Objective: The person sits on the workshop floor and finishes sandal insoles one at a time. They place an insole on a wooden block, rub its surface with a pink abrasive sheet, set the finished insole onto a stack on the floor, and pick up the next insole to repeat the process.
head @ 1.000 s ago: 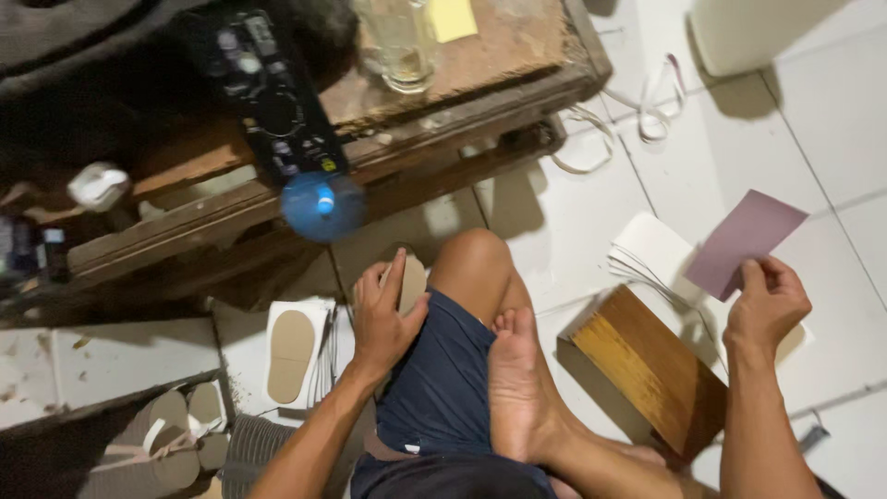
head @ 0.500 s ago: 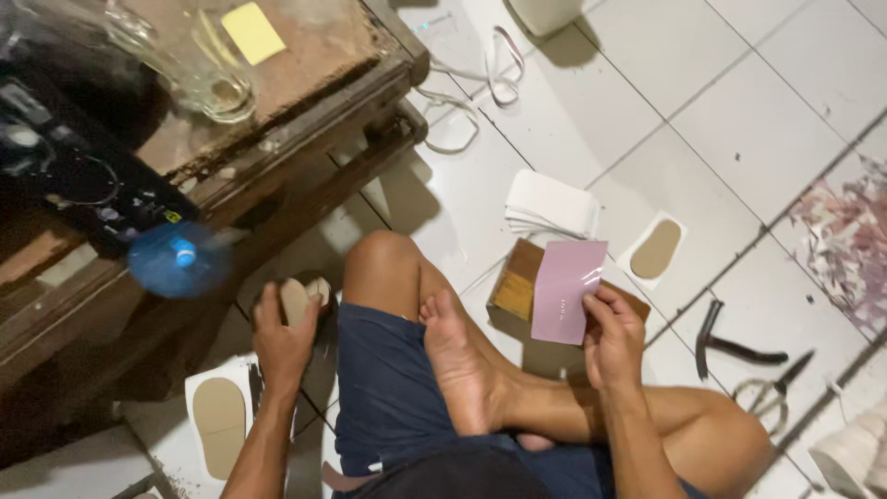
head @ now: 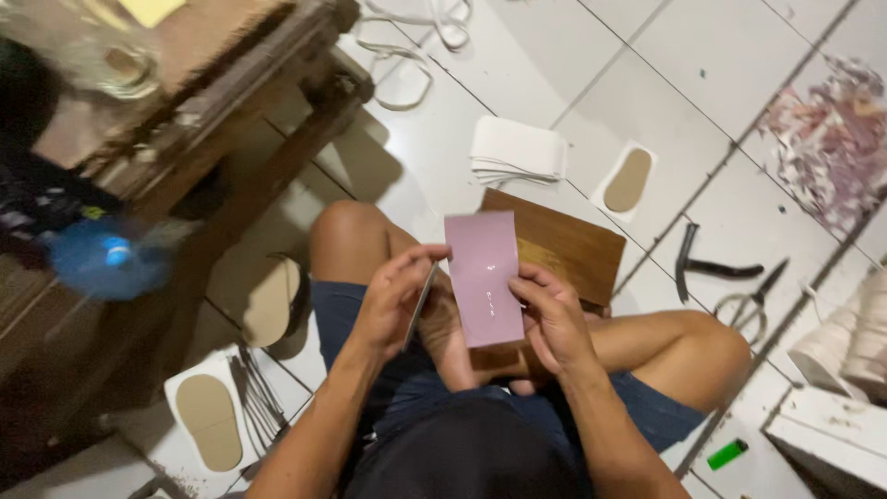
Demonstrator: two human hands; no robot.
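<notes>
Overhead, from the head view: right hand (head: 552,319) pinching a mauve rectangular sheet (head: 485,277) by its right edge, long axis upright, over the lap and near edge of a wooden block (head: 564,245). Left hand (head: 393,296) just left, gripping a thin blade-like tool (head: 420,305) beside the sheet's left edge.
</notes>
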